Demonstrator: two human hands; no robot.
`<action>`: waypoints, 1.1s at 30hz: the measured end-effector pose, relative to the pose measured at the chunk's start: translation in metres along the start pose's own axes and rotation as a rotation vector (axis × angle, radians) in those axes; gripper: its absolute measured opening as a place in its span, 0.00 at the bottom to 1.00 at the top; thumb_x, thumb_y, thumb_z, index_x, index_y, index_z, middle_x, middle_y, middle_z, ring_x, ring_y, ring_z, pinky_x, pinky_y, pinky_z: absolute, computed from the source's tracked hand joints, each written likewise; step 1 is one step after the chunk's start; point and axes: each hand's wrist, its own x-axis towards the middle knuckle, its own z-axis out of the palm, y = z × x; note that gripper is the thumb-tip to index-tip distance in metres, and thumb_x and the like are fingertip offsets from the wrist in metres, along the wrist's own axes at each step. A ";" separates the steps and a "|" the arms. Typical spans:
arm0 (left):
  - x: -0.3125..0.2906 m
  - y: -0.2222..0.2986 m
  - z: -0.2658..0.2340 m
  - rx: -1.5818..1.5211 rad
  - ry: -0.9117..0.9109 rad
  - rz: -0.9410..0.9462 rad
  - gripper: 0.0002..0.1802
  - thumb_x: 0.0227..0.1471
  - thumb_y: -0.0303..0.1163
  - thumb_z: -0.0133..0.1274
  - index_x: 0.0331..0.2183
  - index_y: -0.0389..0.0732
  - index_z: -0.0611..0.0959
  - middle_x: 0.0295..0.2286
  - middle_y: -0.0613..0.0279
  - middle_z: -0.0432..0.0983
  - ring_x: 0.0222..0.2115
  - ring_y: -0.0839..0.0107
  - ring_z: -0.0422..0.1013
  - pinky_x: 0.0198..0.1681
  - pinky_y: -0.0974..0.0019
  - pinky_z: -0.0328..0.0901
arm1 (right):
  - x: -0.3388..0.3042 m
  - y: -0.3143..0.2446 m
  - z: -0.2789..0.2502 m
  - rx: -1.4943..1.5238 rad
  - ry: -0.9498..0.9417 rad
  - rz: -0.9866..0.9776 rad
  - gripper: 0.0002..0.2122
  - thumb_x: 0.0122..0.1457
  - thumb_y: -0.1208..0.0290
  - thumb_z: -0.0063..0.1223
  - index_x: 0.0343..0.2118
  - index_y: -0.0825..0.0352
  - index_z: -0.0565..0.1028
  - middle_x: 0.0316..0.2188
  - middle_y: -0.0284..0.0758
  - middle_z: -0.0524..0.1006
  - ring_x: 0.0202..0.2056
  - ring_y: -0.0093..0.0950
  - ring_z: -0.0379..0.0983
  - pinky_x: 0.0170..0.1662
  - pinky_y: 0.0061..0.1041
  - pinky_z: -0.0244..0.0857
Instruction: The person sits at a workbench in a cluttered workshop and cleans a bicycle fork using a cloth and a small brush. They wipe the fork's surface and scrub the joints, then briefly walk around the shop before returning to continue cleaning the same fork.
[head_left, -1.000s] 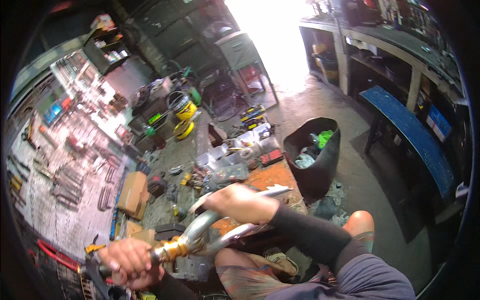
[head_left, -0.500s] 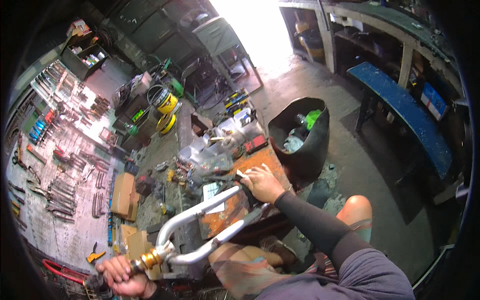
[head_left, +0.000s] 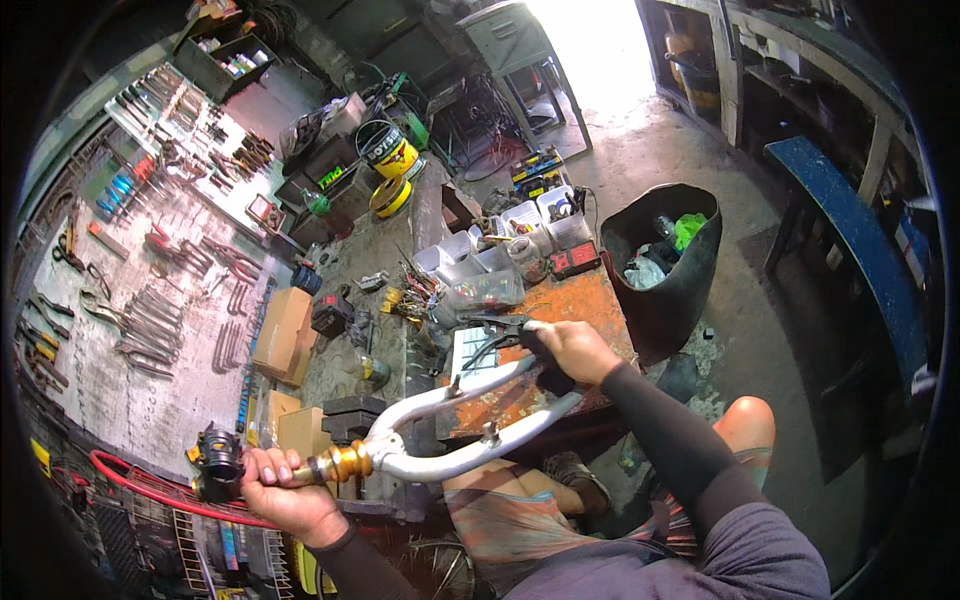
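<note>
My left hand [head_left: 290,495] is wrapped round the steerer tube of a silver bicycle fork [head_left: 455,467], between the black stem clamp [head_left: 218,462] at its end and the gold headset rings [head_left: 348,462]. The fork lies sideways in the air, its two legs pointing right over the edge of the orange work table [head_left: 560,300]. Near the leg tips, my right hand [head_left: 580,352] is closed on a black object [head_left: 548,368], partly hidden by the fingers; its exact kind cannot be made out. A dark plier-like tool [head_left: 495,322] shows beside the fingertips. Under the fork lies a white sheet with lines [head_left: 472,352].
Clear plastic bins [head_left: 522,228] and a red box [head_left: 574,261] stand at the table's far side. Right of it is a black waste bin [head_left: 665,300], then a blue bench [head_left: 850,230]. A tool board [head_left: 150,270] hangs left; a bench vise [head_left: 352,418] sits beside the fork.
The fork has swung to a more level position, with my left hand still on its steerer. My right hand has closed on the black object beside the leg tips. The view has shifted left.
</note>
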 end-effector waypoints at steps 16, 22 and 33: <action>-0.031 -0.052 -0.010 -0.038 0.138 0.017 0.22 0.75 0.37 0.55 0.26 0.53 0.68 0.22 0.79 0.58 0.20 0.82 0.56 0.31 0.68 0.60 | -0.106 -0.015 0.013 -0.077 0.308 -0.427 0.14 0.69 0.68 0.57 0.52 0.70 0.84 0.51 0.43 0.83 0.58 0.46 0.77 0.71 0.56 0.60; -0.034 -0.049 -0.009 -0.026 0.204 -0.025 0.21 0.76 0.36 0.53 0.27 0.53 0.67 0.22 0.78 0.58 0.20 0.82 0.56 0.32 0.68 0.61 | -0.118 0.006 0.003 -0.202 0.442 -0.461 0.21 0.70 0.66 0.61 0.64 0.65 0.81 0.59 0.41 0.80 0.65 0.46 0.73 0.74 0.60 0.56; -0.038 -0.042 -0.021 -0.005 0.198 0.006 0.19 0.78 0.36 0.52 0.29 0.51 0.69 0.23 0.76 0.56 0.23 0.78 0.56 0.35 0.66 0.64 | -0.127 -0.002 0.006 -0.331 0.464 -0.537 0.24 0.65 0.72 0.61 0.64 0.72 0.77 0.55 0.52 0.80 0.60 0.52 0.75 0.70 0.51 0.64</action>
